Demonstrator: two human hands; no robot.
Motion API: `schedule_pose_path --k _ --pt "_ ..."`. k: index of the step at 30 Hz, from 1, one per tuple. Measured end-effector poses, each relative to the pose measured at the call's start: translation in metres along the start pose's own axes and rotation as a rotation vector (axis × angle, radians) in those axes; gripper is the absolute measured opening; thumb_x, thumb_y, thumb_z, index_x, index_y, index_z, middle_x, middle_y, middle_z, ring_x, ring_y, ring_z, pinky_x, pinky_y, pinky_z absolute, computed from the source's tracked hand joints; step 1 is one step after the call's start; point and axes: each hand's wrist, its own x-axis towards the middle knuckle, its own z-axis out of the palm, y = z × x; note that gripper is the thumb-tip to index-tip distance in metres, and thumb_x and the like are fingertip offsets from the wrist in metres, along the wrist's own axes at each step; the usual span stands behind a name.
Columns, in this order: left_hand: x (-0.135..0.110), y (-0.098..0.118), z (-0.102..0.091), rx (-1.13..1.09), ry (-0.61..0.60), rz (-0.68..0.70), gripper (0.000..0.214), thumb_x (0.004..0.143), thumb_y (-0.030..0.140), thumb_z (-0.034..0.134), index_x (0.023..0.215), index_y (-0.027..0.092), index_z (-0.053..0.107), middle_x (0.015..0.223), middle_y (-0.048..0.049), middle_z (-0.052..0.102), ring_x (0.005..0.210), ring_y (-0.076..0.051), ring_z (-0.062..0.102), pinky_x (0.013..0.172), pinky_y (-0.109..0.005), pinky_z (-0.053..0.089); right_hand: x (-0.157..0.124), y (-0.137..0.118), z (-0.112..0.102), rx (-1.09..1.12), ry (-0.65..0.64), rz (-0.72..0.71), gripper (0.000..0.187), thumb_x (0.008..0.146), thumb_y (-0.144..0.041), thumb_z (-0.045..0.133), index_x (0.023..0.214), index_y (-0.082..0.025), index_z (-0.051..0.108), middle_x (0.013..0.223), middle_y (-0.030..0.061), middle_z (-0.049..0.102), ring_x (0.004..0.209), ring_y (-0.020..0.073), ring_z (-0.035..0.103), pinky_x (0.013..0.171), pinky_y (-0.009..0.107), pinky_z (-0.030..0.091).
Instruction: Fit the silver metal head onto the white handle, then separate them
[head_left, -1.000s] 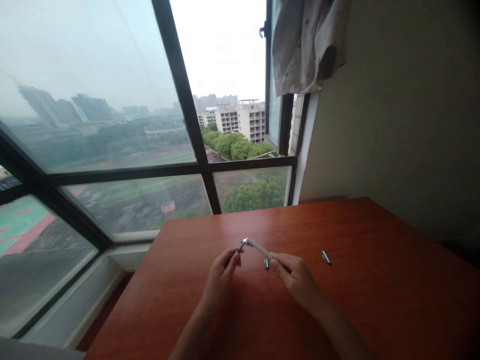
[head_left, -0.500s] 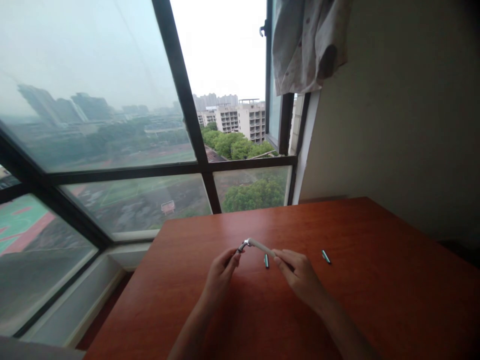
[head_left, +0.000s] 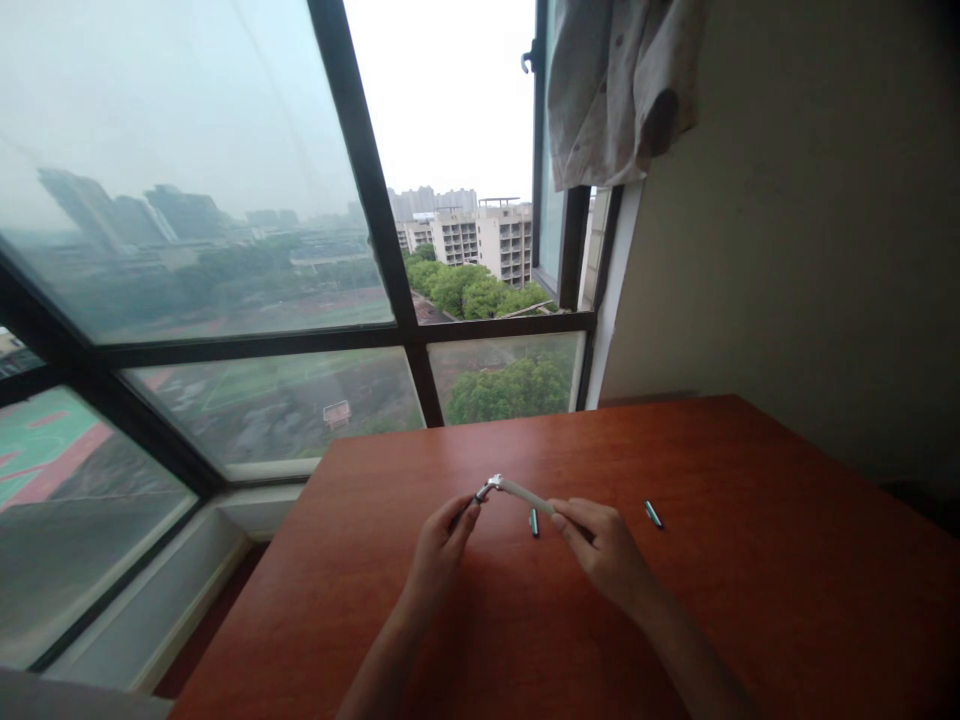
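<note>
Over the red-brown wooden table point(head_left: 750, 560) I hold a thin white stick-like tool point(head_left: 521, 492) with a small metal head point(head_left: 486, 488) at its far left end. My right hand point(head_left: 604, 555) pinches the near end of the white handle. The fingertips of my left hand point(head_left: 442, 545) are closed on the metal head. Two small teal and silver cylinders lie on the table: one point(head_left: 533, 521) just under the tool between my hands, the other point(head_left: 653, 514) to the right of my right hand.
A large dark-framed window point(head_left: 360, 200) fills the left and middle, with buildings and trees outside. A pale cloth point(head_left: 615, 90) hangs at the top by the window's open pane. A plain wall point(head_left: 810, 220) stands along the table's right side.
My right hand has slid slightly right and up along the handle. The tool, my left hand and both cylinders have stayed almost where they were.
</note>
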Motion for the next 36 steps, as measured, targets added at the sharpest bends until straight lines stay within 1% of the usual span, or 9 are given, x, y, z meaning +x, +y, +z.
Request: schedule_pose_path --k 4,10,14,18,24,28,34,36 --pt "0.0 -0.001 -0.001 0.004 -0.007 -0.005 0.039 0.082 0.042 0.057 0.104 0.012 0.07 0.074 -0.0033 0.063 0.067 -0.016 0.051 0.061 -0.023 0.04 0.0 -0.001 -0.001 0.006 -0.022 -0.002 0.024 0.09 -0.026 0.048 0.097 -0.019 0.07 0.081 0.0051 0.069 0.073 0.0183 0.062 0.064 0.026 0.043" --pt "0.0 -0.002 0.0 0.022 -0.042 0.02 0.033 0.083 0.038 0.057 0.098 0.012 0.071 0.083 -0.0057 0.067 0.074 -0.019 0.055 0.065 -0.024 0.042 0.0 -0.004 -0.003 -0.007 -0.044 -0.004 0.024 0.09 -0.024 0.048 0.095 -0.02 0.071 0.077 0.0039 0.068 0.069 0.0173 0.06 0.063 0.026 0.041" --pt "-0.001 -0.002 0.0 0.023 -0.041 0.012 0.034 0.084 0.038 0.056 0.101 0.013 0.07 0.085 -0.0061 0.067 0.076 -0.02 0.056 0.066 -0.025 0.042 0.0 -0.001 -0.002 0.004 -0.014 0.01 0.025 0.09 -0.025 0.048 0.097 -0.019 0.071 0.081 0.0054 0.07 0.073 0.0187 0.062 0.065 0.026 0.043" --pt "-0.002 -0.003 0.003 0.012 -0.071 0.029 0.033 0.084 0.037 0.055 0.103 0.013 0.069 0.087 -0.0061 0.067 0.079 -0.02 0.056 0.07 -0.026 0.043 0.001 0.003 -0.002 0.012 0.012 0.047 0.027 0.09 -0.029 0.047 0.097 -0.018 0.071 0.085 0.008 0.072 0.077 0.0218 0.064 0.069 0.029 0.046" --pt "-0.003 -0.005 0.004 0.038 -0.067 0.044 0.034 0.084 0.038 0.055 0.102 0.013 0.07 0.079 -0.0049 0.065 0.07 -0.017 0.053 0.063 -0.024 0.041 0.002 0.003 -0.002 0.026 0.012 0.056 0.03 0.091 -0.032 0.047 0.1 -0.018 0.072 0.092 0.0098 0.073 0.082 0.0238 0.066 0.071 0.031 0.048" --pt "-0.002 -0.005 0.002 0.06 -0.041 0.06 0.035 0.084 0.038 0.056 0.103 0.013 0.07 0.076 -0.0042 0.064 0.068 -0.017 0.052 0.061 -0.023 0.041 0.001 0.003 -0.002 -0.016 0.003 0.039 0.029 0.09 -0.03 0.047 0.098 -0.017 0.072 0.085 0.0087 0.072 0.075 0.0219 0.065 0.067 0.029 0.047" --pt "-0.003 0.0 0.004 0.092 -0.1 0.093 0.033 0.086 0.037 0.054 0.104 0.014 0.07 0.086 -0.0059 0.068 0.075 -0.019 0.056 0.069 -0.026 0.043 0.001 0.005 -0.001 -0.061 0.009 0.017 0.028 0.09 -0.029 0.047 0.096 -0.018 0.072 0.084 0.0081 0.072 0.073 0.0203 0.064 0.067 0.028 0.047" --pt "-0.003 0.001 0.004 0.091 -0.094 0.105 0.033 0.086 0.037 0.053 0.104 0.015 0.07 0.089 -0.0065 0.069 0.077 -0.02 0.057 0.07 -0.026 0.044 0.001 0.007 0.0 -0.062 0.021 0.027 0.028 0.09 -0.029 0.047 0.096 -0.018 0.072 0.085 0.0087 0.072 0.074 0.0209 0.065 0.068 0.029 0.047"
